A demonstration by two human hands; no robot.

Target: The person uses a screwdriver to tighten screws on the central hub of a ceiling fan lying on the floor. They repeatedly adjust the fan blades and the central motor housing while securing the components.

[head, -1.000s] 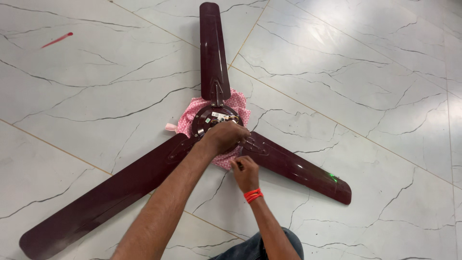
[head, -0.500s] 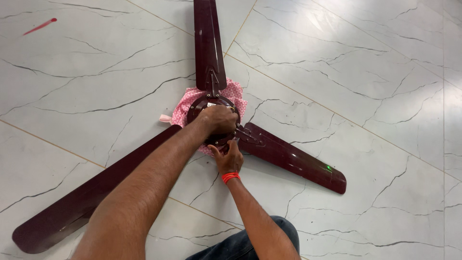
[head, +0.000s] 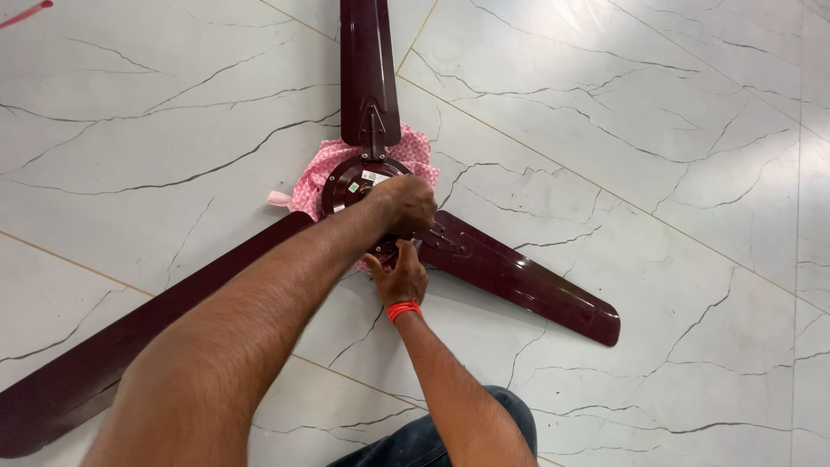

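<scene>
A dark maroon ceiling fan (head: 484,268) lies flat on a white marble floor (head: 657,130) veined with dark lines, its round motor hub (head: 354,183) resting on a pink patterned cloth (head: 415,149) bunched beneath it. Three blades spread from the hub: one runs toward the far edge of the floor, one toward the near right, and the longest toward the near left corner, where the person's forearm crosses above it and hides part of it.

The left hand (head: 405,204) rests on the near right side of the hub, fingers curled together over the rim, covering that part of the motor. The right hand (head: 401,277), with a red band (head: 403,310) at the wrist, sits just below the hub at the root of the right blade; its fingers press against the hub's underside edge, and whether they pinch something cannot be told. A knee in blue denim (head: 432,437) shows at the near edge. A red mark (head: 24,12) lies at the far left corner.
</scene>
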